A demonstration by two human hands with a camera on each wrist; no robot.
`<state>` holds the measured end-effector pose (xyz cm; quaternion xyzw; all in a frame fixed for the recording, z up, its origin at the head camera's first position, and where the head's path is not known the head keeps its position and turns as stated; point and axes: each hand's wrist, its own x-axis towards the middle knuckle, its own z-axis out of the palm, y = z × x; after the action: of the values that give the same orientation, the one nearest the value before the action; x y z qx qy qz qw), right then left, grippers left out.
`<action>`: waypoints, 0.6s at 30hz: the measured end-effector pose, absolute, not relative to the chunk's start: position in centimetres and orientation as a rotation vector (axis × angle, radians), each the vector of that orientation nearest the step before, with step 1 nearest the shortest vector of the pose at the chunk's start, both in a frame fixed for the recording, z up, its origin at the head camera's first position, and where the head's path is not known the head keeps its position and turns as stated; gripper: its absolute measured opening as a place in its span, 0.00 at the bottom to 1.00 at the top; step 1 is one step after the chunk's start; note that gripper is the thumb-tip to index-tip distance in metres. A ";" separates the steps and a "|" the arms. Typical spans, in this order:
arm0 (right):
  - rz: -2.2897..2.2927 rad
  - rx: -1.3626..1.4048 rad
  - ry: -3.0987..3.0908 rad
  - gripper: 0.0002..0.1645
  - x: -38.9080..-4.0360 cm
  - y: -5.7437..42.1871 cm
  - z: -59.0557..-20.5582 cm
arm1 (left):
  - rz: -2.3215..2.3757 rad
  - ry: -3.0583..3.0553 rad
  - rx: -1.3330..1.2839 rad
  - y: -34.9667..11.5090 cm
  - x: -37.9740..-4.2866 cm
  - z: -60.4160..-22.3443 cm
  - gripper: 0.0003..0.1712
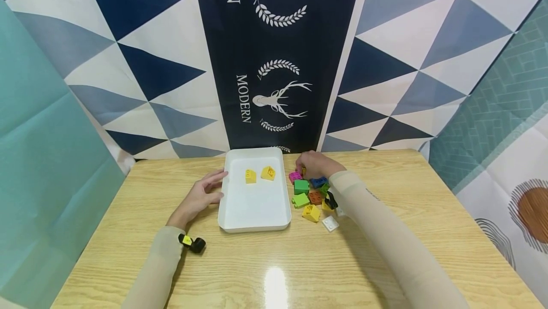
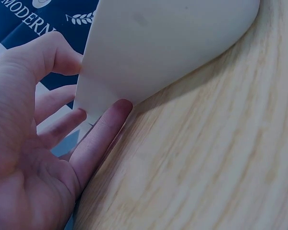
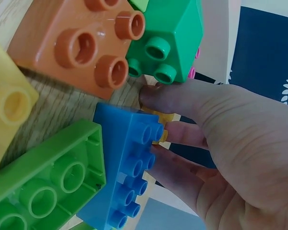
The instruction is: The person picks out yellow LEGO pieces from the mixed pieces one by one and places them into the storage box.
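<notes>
A white tray [image 1: 257, 214] stands mid-table with two yellow bricks, one left [image 1: 250, 176] and one right [image 1: 268, 173], inside it. My left hand [image 1: 201, 197] touches the tray's left wall with its fingertips; the left wrist view shows them against the outer wall [image 2: 149, 52]. Right of the tray, my right hand [image 1: 316, 164] pinches a small yellow-orange brick [image 3: 163, 136], mostly hidden by the fingers and a blue brick [image 3: 117, 158]. Close to that hand lie a pink brick [image 1: 295, 176], a green brick [image 1: 301, 186] and an orange-brown brick [image 3: 77, 43].
Nearer the front of the pile are a light green brick [image 1: 300, 200], a yellow brick [image 1: 311, 213] and a white brick [image 1: 330, 224]. Another green brick [image 3: 53, 182] lies beside the blue one. A patterned cloth [image 1: 278, 61] hangs behind the wooden table [image 1: 214, 271].
</notes>
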<state>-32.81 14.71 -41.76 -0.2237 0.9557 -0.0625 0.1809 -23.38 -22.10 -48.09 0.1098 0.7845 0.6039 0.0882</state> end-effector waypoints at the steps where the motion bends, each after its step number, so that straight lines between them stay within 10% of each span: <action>1: -0.177 -0.634 2.699 0.09 -32.8 14.7 -41.7 | 1.796 2.337 0.321 -22.1 -23.4 -48.1 0.38; 18: -0.170 -0.600 2.707 0.09 -32.4 14.6 -41.6 | 1.780 2.352 0.306 -22.2 -23.4 -48.2 0.39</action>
<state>-32.41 14.55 -41.59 -0.2124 0.9584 -0.0601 0.1810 -23.43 -22.18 -48.18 0.1029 0.7901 0.5979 0.0878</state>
